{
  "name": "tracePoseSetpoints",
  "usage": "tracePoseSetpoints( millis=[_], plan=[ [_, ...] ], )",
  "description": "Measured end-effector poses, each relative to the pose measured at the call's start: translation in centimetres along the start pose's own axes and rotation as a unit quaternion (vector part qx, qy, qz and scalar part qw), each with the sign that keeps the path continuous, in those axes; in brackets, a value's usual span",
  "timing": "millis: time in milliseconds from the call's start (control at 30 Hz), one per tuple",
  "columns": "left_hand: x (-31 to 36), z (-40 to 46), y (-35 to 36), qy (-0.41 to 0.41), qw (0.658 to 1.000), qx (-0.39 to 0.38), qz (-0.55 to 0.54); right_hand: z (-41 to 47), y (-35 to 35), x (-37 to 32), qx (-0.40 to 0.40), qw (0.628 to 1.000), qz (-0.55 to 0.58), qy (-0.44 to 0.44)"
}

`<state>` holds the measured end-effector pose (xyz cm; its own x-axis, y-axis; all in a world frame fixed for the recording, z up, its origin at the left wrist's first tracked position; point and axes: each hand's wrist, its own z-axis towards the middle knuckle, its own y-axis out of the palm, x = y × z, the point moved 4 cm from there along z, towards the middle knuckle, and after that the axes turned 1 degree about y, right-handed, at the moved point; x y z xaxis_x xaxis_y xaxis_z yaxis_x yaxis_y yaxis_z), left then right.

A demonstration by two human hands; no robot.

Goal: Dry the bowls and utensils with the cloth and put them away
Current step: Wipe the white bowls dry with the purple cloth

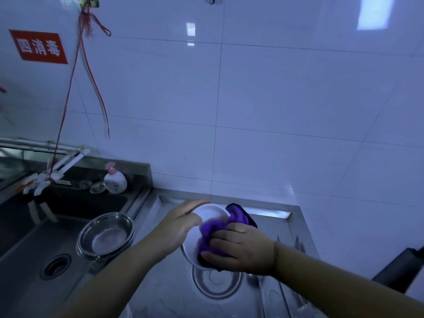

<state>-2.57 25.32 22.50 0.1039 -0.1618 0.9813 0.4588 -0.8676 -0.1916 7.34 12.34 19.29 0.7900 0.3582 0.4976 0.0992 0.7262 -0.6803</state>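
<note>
1. Steel bowl point(195, 239), shallow, round and shiny, hangs tilted in the air above the steel counter point(270, 294), held between our two hands, its hollow turned toward our right hand.
2. Our left hand point(179, 226) grips the bowl's far rim, thumb on the inner side and fingers curled over the outer edge.
3. Our right hand point(243, 249) is curled round a fluffy purple cloth point(213, 230) and presses it into the bowl's hollow; a dark-edged part of the cloth sticks up behind the rim.
4. Directly below the held bowl, a second round steel bowl point(215, 283) rests on the counter, partly hidden by our hands.
5. To the right of it, thin metal utensils point(296, 249) lie on the counter; they are too blurred for us to tell their kind.
6. To the left, a stack of shallow steel bowls point(105, 236) sits at the sink's near-right edge, above the round drain point(55, 266).
7. Farther back, a small pink-capped pump bottle point(114, 180) stands on the sink ledge, near a white tap point(48, 177) tied with red string.
8. On the white tiled wall, a red sign point(39, 47) bears white characters.
</note>
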Motion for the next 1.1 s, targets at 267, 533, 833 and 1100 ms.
tracePoseSetpoints(
  millis=[267,533,833,1100],
  plan=[
    [-1.0,0.1,1.0,0.024,0.975,0.159,-0.154,2.5,0.3,0.7,0.035,0.972,-0.039,0.228],
    [-0.9,1.5,0.1,0.042,0.990,0.126,-0.037,1.2,1.1,0.1,0.034,0.982,-0.003,0.185],
    [1.1,3.3,-0.3,-0.054,0.976,-0.135,0.163,-0.1,1.4,3.0,0.012,0.996,0.033,-0.080],
    [0.7,3.5,-1.9,0.052,0.919,-0.052,0.386,-1.1,2.1,3.6,-0.093,0.976,0.175,0.094]
  ],
)
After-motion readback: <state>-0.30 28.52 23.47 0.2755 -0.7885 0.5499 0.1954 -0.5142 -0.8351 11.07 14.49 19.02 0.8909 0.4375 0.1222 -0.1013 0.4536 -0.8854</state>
